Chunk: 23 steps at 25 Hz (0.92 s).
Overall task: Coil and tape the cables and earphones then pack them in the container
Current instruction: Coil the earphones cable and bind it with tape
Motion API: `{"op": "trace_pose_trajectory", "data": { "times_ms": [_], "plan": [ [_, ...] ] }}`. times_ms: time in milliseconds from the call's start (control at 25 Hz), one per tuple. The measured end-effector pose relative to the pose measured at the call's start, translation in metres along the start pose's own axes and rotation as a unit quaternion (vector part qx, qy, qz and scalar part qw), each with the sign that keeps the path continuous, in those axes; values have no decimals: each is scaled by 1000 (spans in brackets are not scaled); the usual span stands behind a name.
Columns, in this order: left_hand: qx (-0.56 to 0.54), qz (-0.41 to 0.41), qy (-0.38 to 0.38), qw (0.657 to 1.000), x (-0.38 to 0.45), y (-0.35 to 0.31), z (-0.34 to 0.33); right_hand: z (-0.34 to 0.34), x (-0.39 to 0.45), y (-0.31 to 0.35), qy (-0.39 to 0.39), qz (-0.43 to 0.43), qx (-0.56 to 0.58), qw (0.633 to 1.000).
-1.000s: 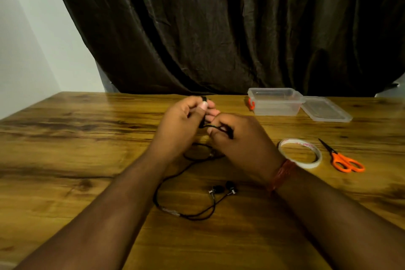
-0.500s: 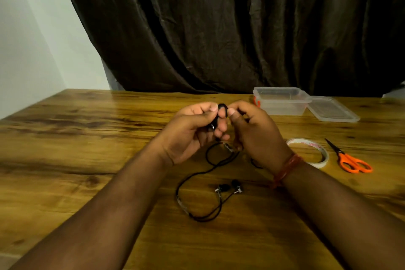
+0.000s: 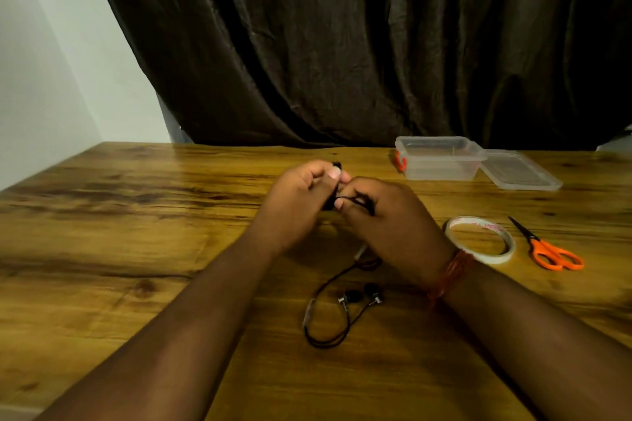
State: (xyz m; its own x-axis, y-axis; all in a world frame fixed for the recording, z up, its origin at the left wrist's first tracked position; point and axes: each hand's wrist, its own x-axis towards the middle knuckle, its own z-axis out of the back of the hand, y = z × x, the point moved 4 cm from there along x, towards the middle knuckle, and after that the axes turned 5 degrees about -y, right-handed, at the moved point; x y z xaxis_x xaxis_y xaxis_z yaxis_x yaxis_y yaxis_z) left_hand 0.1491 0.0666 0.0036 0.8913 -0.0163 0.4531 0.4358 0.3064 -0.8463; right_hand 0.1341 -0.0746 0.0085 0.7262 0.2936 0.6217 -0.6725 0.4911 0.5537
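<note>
glossy grained wood table (image 3: 136, 232), clear smooth plastic container (image 3: 439, 161), sheeny creased dark cloth curtain (image 3: 342, 44)

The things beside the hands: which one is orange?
The orange-handled scissors, farthest right on the wooden table; the white tape roll beside them isn't orange.

We cannot see how much of the earphones' cable (image 3: 344, 325) is wound between the hands (image 3: 345, 202); the right hand (image 3: 393, 229) covers part of it. The print on the tape roll (image 3: 480, 238) is too small to read. Both forearms and the tabletop (image 3: 136, 249) run off the picture's edges.
</note>
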Motion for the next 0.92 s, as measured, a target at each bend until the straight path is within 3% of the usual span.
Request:
{"op": "trace_pose_trajectory", "data": {
  "times_ms": [80, 200, 280, 400, 520, 640, 760, 840, 920],
  "plan": [
    [90, 3, 47, 995, -3, 3, -3, 6, 4, 1, -25, 45, -86, 995],
    [-49, 88, 124, 987, -6, 3, -6, 19, 11, -6, -66, 67, -131, 987],
    [-151, 109, 147, 971, -8, -1, -5, 24, 14, -14, -92, 7, -49, 995],
    [-317, 107, 165, 928, -10, -10, -6, 9, 10, -16, -39, -89, 113, 989],
    [-415, 82, 138, 896, -9, -15, -5, -11, -1, -7, 31, -69, 111, 991],
    [-437, 73, 42, 895, -1, -9, 0, -19, -7, -3, 63, -49, 25, 996],
    [-353, 62, -42, 933, 6, 1, 7, -17, -9, 3, 70, -26, -4, 997],
    [-155, 27, -25, 987, 4, 4, 5, -8, -6, 3, 34, -26, 2, 999],
    [43, 2, 28, 999, 0, 10, -2, 3, -1, -3, -2, -59, 19, 998]
  ]
}}
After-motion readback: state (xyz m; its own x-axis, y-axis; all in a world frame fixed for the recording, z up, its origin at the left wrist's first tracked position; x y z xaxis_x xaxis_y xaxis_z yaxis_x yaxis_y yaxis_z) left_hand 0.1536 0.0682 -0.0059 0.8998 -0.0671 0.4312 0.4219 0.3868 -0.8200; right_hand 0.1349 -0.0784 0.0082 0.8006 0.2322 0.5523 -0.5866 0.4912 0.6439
